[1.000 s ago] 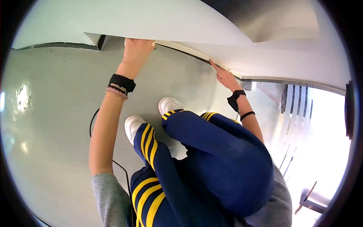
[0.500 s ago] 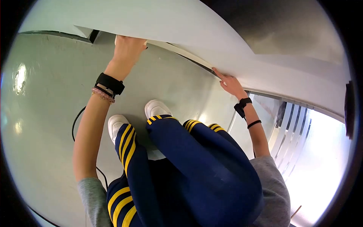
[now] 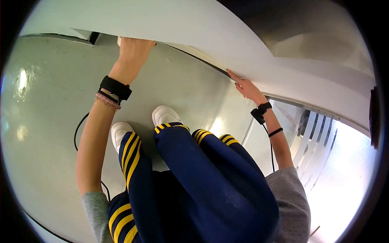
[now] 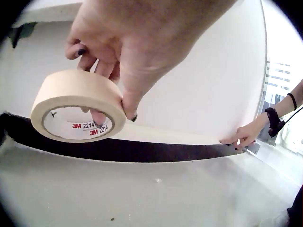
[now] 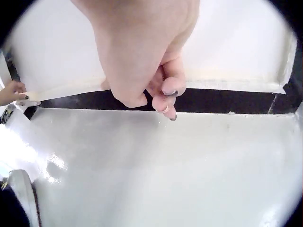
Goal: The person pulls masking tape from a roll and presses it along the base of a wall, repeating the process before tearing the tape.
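I crouch at the foot of a white wall (image 3: 170,24). My left hand (image 3: 133,49) (image 4: 128,42) grips a roll of beige masking tape (image 4: 78,106), thumb on its outer face and fingers through the core, held against the wall. A strip of tape (image 4: 175,136) (image 5: 66,90) runs from the roll along the wall's bottom edge to my right hand (image 3: 244,86) (image 4: 240,137). That hand (image 5: 142,52) presses the strip to the wall with its fingertips; the other fingers hang loosely curled.
A black baseboard gap (image 4: 142,151) (image 5: 222,100) runs under the wall above the glossy pale floor (image 3: 48,121). A black cable (image 3: 79,129) lies on the floor by my white shoes (image 3: 164,115). Bright slatted blinds (image 3: 320,137) are at the right.
The hands have drawn a little farther apart along the wall, the left one with the roll shifting left. My head view has shifted too.
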Available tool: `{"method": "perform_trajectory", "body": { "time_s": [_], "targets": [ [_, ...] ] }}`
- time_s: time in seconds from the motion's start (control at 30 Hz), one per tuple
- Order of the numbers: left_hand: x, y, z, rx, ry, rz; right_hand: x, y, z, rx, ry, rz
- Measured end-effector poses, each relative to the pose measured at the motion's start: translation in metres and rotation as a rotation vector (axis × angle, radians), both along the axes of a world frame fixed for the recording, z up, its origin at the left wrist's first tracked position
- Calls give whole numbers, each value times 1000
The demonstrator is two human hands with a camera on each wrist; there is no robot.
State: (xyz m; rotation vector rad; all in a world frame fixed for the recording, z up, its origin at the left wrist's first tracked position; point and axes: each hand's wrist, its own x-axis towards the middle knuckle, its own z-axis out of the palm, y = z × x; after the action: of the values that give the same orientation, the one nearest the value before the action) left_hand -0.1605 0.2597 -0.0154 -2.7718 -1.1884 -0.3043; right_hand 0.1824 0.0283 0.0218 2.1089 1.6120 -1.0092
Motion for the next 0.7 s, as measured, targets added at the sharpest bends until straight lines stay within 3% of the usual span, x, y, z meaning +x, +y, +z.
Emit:
{"method": "perform_trajectory", "body": {
  "time_s": [0.13,0.2,0.27,0.33,0.4,0.5,0.7],
  "targets": [
    [-1,1,-1,4,-27,-1,8,-6,-22,-2,-17,11],
    [0,1,-2,-58,-74,-13,12,-8,-42,340,-224,415],
    [-1,-2,-5,44,35,27,6,-7,-45,295,-234,386],
    [-2,-2,-1,9,22,27,0,-2,-40,252,-237,355],
    [-2,-4,3,-28,8,22,-5,2,-31,404,-119,401],
    [1,-6,5,-14,73,64,-18,19,-27,296,-87,334],
    [-1,-2,1,-31,105,20,-58,56,-39,348,-121,321]
  ]
}}
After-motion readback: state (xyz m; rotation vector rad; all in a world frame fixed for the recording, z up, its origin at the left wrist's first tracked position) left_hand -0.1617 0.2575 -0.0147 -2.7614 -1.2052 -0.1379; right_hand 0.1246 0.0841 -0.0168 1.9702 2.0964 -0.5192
